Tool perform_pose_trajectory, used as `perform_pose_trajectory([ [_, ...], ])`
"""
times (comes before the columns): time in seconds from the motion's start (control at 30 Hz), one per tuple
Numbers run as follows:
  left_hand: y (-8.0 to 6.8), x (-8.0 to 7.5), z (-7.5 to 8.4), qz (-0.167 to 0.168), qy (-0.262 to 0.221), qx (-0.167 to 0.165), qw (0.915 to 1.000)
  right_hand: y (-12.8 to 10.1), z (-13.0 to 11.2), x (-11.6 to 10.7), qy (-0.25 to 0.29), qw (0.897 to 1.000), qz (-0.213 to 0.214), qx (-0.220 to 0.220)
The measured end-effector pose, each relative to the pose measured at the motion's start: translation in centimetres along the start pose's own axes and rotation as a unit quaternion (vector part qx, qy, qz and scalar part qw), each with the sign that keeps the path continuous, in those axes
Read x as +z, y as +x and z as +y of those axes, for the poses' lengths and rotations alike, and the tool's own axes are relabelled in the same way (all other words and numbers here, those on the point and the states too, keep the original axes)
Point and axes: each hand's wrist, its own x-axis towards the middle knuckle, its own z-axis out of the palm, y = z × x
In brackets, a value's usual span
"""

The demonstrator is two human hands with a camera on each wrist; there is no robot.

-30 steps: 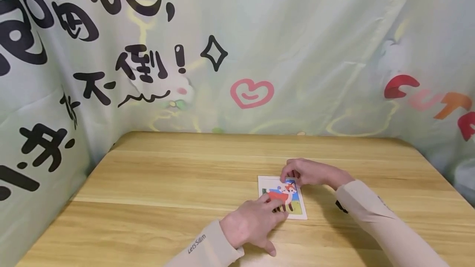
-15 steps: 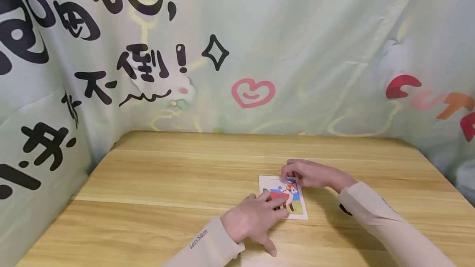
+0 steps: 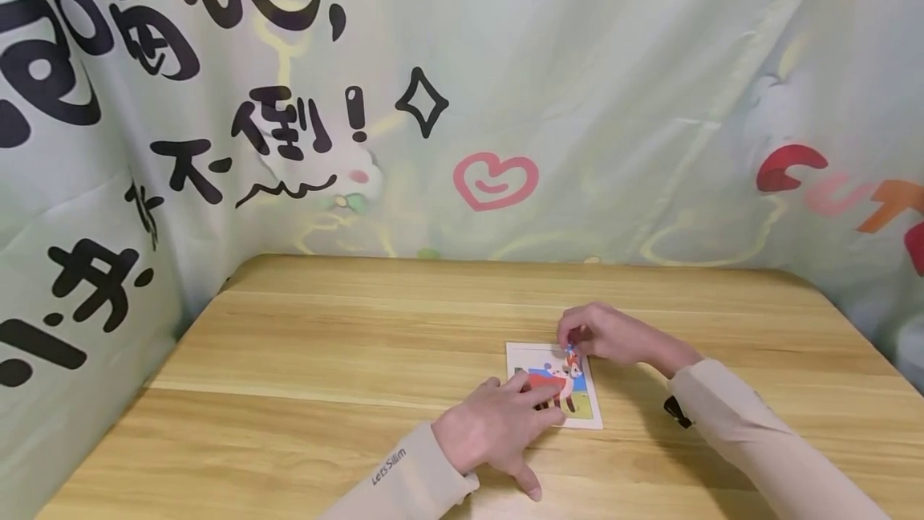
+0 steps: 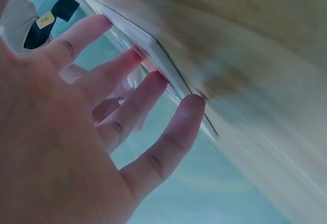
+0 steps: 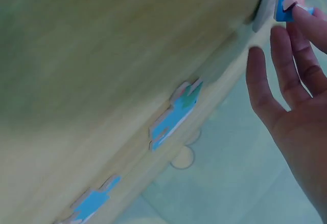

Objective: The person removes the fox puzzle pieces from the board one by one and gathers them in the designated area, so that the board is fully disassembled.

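- Head view: the left hand (image 3: 498, 428) lies flat on the near-left part of the fox puzzle board (image 3: 554, 384), fingers straight and spread, pressing it to the wooden table (image 3: 325, 359). It looks much as it did a second ago, so the board has stayed put.
- The right hand (image 3: 609, 335) sits at the board's far-right corner. Its thumb and forefinger pinch a small blue puzzle piece (image 3: 570, 347) above the fox's head.
- Compared with a second ago, the right hand has shifted slightly right and lifted a little; the piece now shows between the fingertips rather than lying under them. My reading is that it is being tried or re-seated, not yet pressed flat.
- Right wrist view: the blue piece (image 5: 284, 1) is gripped at the fingertips right at the board's edge, the other fingers loosely extended below it. Two loose blue pieces (image 5: 173, 114) lie on the table well away from the grip, so the picture is probably unfinished.
- Left wrist view: the straight fingers (image 4: 127, 75) touch the board's edge (image 4: 153, 55); nothing is gripped.
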Motion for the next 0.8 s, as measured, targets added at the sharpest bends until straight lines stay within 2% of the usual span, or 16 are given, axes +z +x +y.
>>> perform_pose_trajectory([
  [0.2, 0.1, 0.0, 0.0, -0.001, 0.000, -0.001, 1.0000, -0.3, 0.3, -0.7, 0.050, 0.999, 0.002, 0.011],
  [0.47, 0.0, 0.0, -0.1, -0.003, -0.001, -0.003, 1.0000, -1.2, 0.7, -2.0, 0.054, 0.997, 0.017, 0.050],
  [0.8, 0.0, 0.0, 0.1, 0.000, 0.001, -0.002, 1.0000, -2.4, 0.8, -2.9, 0.039, 0.999, 0.034, 0.018],
])
